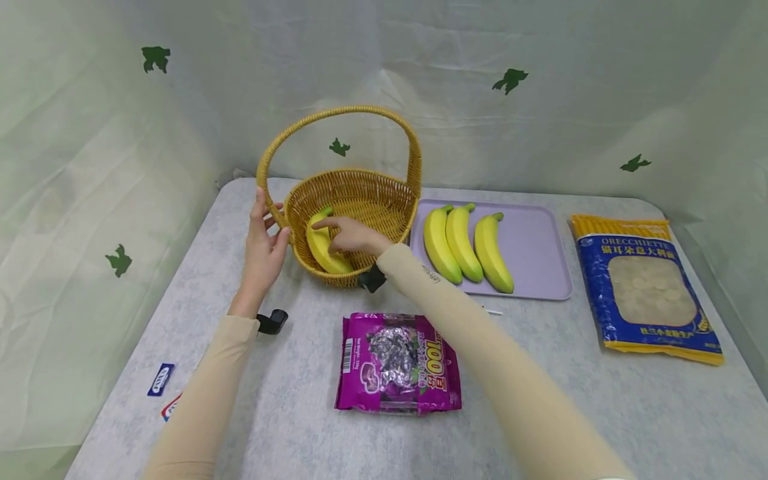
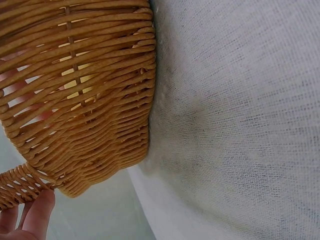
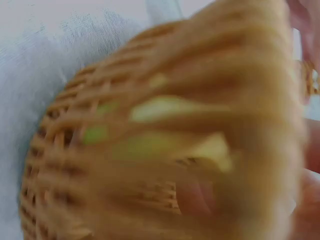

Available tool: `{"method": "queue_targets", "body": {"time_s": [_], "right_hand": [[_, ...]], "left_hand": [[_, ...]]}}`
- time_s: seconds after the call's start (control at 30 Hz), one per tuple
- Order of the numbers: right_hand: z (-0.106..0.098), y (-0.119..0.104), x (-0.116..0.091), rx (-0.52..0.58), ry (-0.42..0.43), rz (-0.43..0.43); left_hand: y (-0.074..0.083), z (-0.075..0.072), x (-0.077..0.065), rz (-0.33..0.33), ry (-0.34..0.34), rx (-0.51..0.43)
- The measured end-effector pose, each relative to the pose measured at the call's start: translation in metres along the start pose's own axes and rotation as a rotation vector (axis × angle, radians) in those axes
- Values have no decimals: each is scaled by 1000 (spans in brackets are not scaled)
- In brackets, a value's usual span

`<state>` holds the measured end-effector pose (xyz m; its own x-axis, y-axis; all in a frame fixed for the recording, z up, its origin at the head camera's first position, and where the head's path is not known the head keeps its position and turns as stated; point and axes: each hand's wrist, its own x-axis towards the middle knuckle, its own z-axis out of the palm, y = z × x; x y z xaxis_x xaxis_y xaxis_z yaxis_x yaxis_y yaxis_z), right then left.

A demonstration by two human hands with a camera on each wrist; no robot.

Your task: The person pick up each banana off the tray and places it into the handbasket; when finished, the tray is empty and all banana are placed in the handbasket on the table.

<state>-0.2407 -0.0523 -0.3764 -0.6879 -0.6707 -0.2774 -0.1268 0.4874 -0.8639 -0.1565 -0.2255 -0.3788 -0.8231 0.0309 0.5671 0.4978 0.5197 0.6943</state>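
A woven basket point(image 1: 366, 179) with a tall hooped handle point(image 1: 337, 115) stands at the back of the table. My left hand point(image 1: 264, 247) grips the foot of the handle on the basket's left side; in the left wrist view its fingertips point(image 2: 40, 212) press against the wicker. Inside the basket, a yellow banana point(image 1: 324, 252) with green ends lies along the left wall. Reaching over the near rim, my right hand point(image 1: 354, 237) holds this banana, index finger across it and thumb at its right side. The right wrist view is blurred, the banana point(image 3: 165, 109) showing through the weave.
Right of the basket, a lilac tray point(image 1: 534, 250) bears three more bananas point(image 1: 464, 243). A purple snack bag point(image 1: 396, 363) lies in front, under the right forearm's edge. At the far right is a blue and yellow pasta bag point(image 1: 648, 287). Pale curtains point(image 1: 576, 100) enclose the table.
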Motion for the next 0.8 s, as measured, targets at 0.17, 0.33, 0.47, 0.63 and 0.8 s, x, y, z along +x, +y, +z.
{"method": "queue_targets", "body": {"time_s": [0.17, 0.33, 0.47, 0.63, 0.8], "right_hand": [[-21, 10, -13, 161, -28, -56], [-47, 22, -29, 300, -40, -125], [-67, 34, -46, 343, -31, -163], [-92, 49, -71, 321, 10, -176], [-117, 75, -99, 346, 72, -159]], "left_hand": [[-25, 2, 0, 9, 10, -5], [-30, 3, 0, 6, 10, -15], [-25, 3, 0, 9, 11, -12], [-5, 2, -1, 21, 7, 1], [-10, 2, -1, 10, 6, -1]]}}
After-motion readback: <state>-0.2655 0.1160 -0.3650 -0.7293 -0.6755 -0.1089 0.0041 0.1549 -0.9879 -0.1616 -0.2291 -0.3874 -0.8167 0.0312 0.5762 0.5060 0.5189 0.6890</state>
